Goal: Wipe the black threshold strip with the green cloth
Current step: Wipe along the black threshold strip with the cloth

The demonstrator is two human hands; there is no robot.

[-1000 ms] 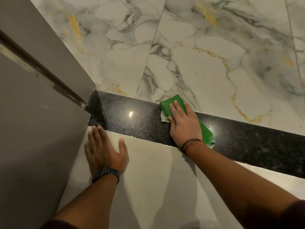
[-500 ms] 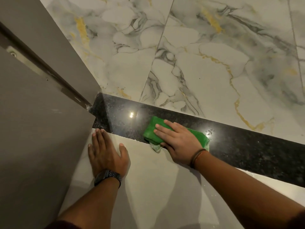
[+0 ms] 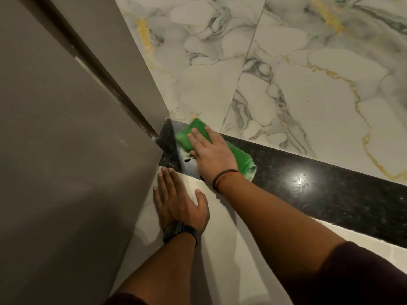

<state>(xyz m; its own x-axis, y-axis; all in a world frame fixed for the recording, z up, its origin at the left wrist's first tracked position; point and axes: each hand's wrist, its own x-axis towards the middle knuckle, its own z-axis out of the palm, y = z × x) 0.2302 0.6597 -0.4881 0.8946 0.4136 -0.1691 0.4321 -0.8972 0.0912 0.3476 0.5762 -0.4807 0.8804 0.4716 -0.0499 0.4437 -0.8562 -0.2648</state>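
A glossy black speckled threshold strip [image 3: 308, 186] runs diagonally across the floor from the wall corner to the right edge. A folded green cloth [image 3: 241, 159] lies on its left end, close to the corner. My right hand [image 3: 211, 155] presses flat on the cloth, fingers pointing toward the corner, a thread band on the wrist. My left hand [image 3: 178, 199] rests flat on the plain pale tile just below the strip, fingers spread, holding nothing, a dark watch on the wrist.
A grey wall or door panel [image 3: 66, 161] fills the left side, with a dark vertical gap meeting the strip's left end. White marble tiles with grey and gold veins [image 3: 297, 84] lie beyond the strip. Plain pale tile [image 3: 220, 249] lies on the near side.
My right hand has slid the green cloth leftward along the strip, up to the corner by the grey panel. My left hand stays planted on the pale tile.
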